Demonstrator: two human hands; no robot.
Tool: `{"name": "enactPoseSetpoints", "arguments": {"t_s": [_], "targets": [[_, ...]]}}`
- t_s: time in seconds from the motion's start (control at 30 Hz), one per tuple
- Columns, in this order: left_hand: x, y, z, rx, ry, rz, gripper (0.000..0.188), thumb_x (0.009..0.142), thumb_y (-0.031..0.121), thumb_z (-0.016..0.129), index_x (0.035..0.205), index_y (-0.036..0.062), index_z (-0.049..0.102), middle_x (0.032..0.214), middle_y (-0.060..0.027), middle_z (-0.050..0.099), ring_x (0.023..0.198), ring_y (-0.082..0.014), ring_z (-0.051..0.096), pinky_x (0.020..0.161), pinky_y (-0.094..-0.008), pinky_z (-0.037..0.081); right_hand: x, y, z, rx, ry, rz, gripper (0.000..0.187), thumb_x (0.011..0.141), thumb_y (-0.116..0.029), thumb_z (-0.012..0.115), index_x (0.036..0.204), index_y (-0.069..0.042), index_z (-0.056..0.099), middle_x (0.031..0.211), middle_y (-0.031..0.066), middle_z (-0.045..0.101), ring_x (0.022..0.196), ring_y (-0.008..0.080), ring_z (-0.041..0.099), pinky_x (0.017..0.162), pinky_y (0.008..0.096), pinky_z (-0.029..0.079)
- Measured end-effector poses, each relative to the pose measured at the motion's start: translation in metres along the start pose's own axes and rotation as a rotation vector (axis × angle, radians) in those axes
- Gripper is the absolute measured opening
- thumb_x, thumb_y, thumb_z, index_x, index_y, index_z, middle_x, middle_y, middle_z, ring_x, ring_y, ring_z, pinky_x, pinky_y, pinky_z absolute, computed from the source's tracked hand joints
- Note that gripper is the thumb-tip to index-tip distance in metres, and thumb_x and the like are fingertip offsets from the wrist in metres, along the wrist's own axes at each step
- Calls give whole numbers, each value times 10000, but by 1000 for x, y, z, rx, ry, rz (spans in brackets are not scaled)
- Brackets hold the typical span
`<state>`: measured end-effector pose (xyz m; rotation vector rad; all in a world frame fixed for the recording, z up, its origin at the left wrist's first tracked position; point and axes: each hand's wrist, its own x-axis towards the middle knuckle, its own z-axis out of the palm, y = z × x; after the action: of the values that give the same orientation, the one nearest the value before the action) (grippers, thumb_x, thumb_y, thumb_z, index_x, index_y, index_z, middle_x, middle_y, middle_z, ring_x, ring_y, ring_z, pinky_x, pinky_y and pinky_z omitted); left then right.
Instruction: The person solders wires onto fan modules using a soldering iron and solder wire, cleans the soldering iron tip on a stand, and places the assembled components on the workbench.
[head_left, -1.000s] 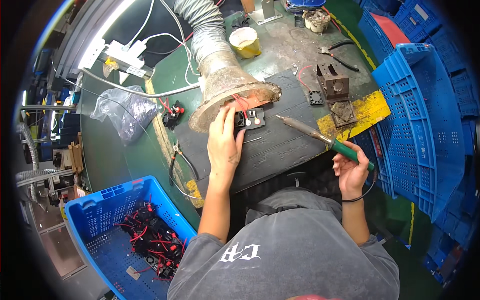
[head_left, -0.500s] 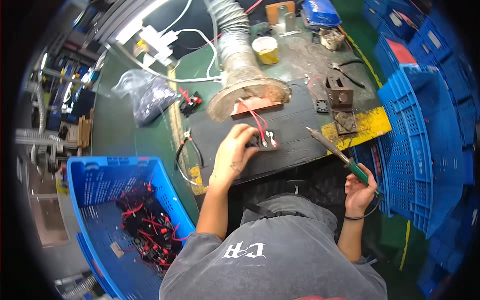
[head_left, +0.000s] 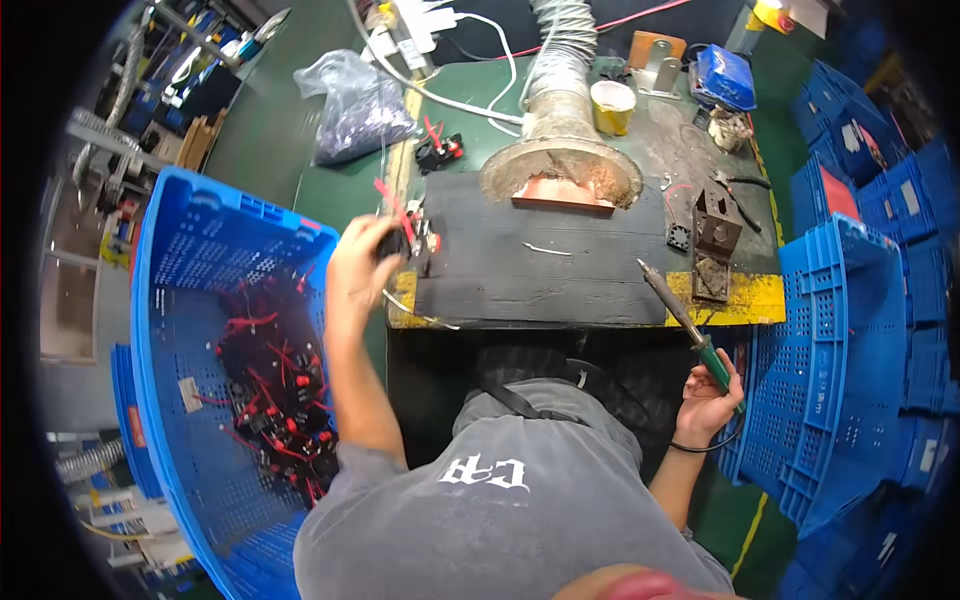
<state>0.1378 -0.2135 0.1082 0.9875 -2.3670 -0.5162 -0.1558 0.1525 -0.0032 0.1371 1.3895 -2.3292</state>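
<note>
Pinched between the thumb and fingers of the left hand (head_left: 358, 262) was a black part (head_left: 420, 240) with red wires. It looked blurry, so its small bits were hard to see. The part was at the left end of the dark board (head_left: 480, 285), on the side toward the left bin (head_left: 180, 240). The right hand (head_left: 708, 402) was curled around the green handle of an iron (head_left: 680, 318). The iron slanted far and left, with its metal tip at the right side of the board, but it was hard to tell if the tip touched it. A black cord (head_left: 722, 441) curved by the right wrist. A thin bit of wire (head_left: 547, 249) lay on the middle of the board. At the board's far side was a wide, dirty hood (head_left: 495, 178) on a bendy hose (head_left: 563, 45), and just beside it, far and right, stood a yellow tub (head_left: 613, 122). Another black part with red wires (head_left: 438, 152) lay far and left, near a clear bag (head_left: 360, 125) full of dark things. To the right were a small fan (head_left: 680, 236), a brown metal stand (head_left: 717, 228) and pliers (head_left: 748, 182). Near and left, the bin held a messy pile of black and red parts (head_left: 280, 400). More blue bins (head_left: 795, 340) stood on the right.
</note>
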Motion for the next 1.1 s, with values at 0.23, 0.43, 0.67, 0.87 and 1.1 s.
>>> {"name": "enactPoseSetpoints", "arguments": {"t_s": [0.23,0.43,0.67,0.87,1.1], "targets": [[87,-71,96,48,190,50,448,701,86,777,1131,87,651,1061,-140,628,941,-311,623,832,-357,500,-4,-3,7,8,-25,-17,496,972,-396,372,1186,-18,611,740,100,676,539,151,574,430,238,425],[100,-101,138,166,215,-52,495,692,159,810,1157,97,653,1035,-145,601,993,-326,581,902,-388,472,-10,-8,-2,7,-18,-42,505,965,-405,381,1190,-14,608,755,111,681,551,153,587,435,242,437],[78,-70,108,142,288,-123,537,730,173,785,1230,127,596,1190,-179,538,1118,-374,547,936,-437,483,2,-18,-17,27,-99,-25,490,974,-369,388,1220,-1,599,819,124,694,659,157,640,472,214,455],[-11,-46,15,273,416,-105,200,837,169,662,1006,72,710,933,-131,681,804,-271,661,750,-361,517,21,-19,-7,8,-110,-22,483,960,-360,423,1233,5,581,823,128,682,623,155,610,454,208,433],[-64,-95,-32,1166,410,-664,345,756,366,755,1001,140,665,1027,-99,588,995,-295,543,857,-456,425,28,-17,8,29,-252,25,477,956,-352,437,1225,15,580,867,131,683,683,164,623,516,224,460]]}}
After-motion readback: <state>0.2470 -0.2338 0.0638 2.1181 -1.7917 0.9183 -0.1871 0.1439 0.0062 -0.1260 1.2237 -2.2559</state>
